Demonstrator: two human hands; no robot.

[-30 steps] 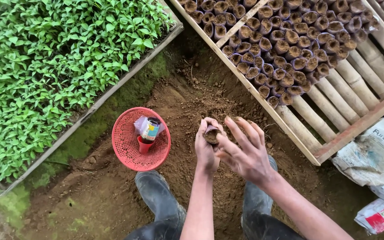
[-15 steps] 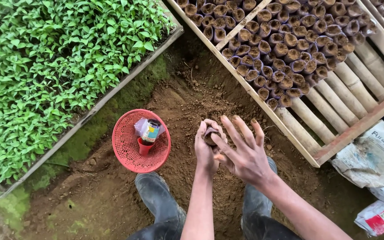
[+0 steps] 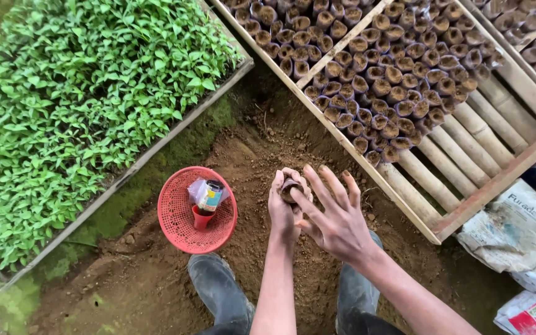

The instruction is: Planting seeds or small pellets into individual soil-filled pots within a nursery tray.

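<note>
My left hand is clenching its grip around a little soil-filled pot, right hand is hanging released beside it, fingers spread, red basket nearby.

Soft, even daylight falls with no glare and only faint shadows. Below the fingers the soil is dimmer. Left of them the seedlings look brightest. Straight edges bow outward toward the corners; focus is sharp throughout.

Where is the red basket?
In the head view the red basket sits on the dirt at lower left of centre, beside the left hand and next to the bed of green plants.
</note>
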